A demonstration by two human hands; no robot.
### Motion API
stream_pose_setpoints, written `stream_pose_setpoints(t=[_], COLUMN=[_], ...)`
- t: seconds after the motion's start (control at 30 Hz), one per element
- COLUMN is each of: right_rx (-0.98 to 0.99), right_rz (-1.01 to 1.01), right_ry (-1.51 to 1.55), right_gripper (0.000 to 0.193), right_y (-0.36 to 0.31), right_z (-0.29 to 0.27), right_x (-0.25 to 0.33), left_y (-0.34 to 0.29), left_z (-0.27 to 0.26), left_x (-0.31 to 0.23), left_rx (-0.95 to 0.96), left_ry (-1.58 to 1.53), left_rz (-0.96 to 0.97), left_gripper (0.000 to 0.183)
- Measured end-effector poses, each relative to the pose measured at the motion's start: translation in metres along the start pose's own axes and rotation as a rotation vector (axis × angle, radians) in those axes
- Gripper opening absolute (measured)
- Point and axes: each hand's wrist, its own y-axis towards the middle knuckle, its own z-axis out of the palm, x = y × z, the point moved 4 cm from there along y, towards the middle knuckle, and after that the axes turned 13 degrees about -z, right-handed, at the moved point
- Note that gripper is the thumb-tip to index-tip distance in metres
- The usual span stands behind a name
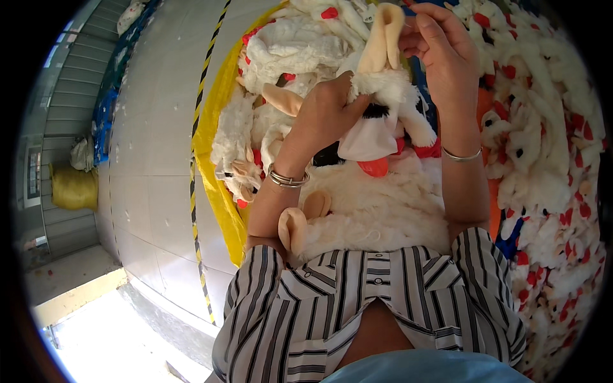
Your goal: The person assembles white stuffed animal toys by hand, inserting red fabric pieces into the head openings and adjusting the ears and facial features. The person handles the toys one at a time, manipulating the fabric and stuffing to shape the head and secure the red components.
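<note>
A limp, white fluffy plush toy skin (387, 89) hangs in front of me, with a beige ear (383, 39) standing up at its top. Black fur patches, a smooth white cloth part and a red tongue-like piece (373, 167) show below. My left hand (324, 107) is closed on the skin's fur, just under the ear. Beside that ear is my right hand (442, 54), raised, its fingers bent together. A bit of red shows at its fingertips by the top edge; what it holds I cannot make out. Another cream plush skin (377, 207) with beige ears lies against my body.
More white plush skins (297, 51) with red bits are piled on yellow sheeting (214, 153) at the left and far side. A large heap of similar skins (543, 159) fills the right. Black-and-yellow tape (195, 153) runs along the grey floor; a yellow bundle (75, 188) stands far left.
</note>
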Motion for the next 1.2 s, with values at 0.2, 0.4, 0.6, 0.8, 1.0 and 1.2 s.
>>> stream_pose_setpoints(t=[0.2,0.4,0.6,0.8,1.0,1.2], right_rx=[0.350,0.457,0.333,0.398,0.505,0.553], right_rz=[-0.229,-0.081,-0.046,-0.228,0.149,-0.207], right_ry=[-0.560,-0.601,-0.615,-0.565,-0.590,-0.559], right_gripper=[0.012,0.011,0.010,0.016,0.024,0.033], right_y=[-0.038,-0.065,-0.057,-0.055,-0.080,-0.086], right_z=[0.020,0.016,-0.002,0.022,0.041,0.047], right_x=[0.018,-0.014,-0.013,0.025,-0.010,-0.021], left_y=[0.012,0.013,-0.008,-0.003,-0.008,-0.011], left_z=[0.013,0.018,0.017,0.017,0.013,0.020], left_x=[0.021,0.028,0.024,0.032,0.015,0.014], left_rx=[-0.021,0.042,0.410,0.101,0.008,0.063], left_ry=[-0.654,-0.615,-0.704,-1.002,-1.065,-1.142], left_rz=[-0.284,-0.309,-0.165,-0.262,-0.267,-0.181], left_gripper=[0.041,0.043,0.048,0.039,0.036,0.031])
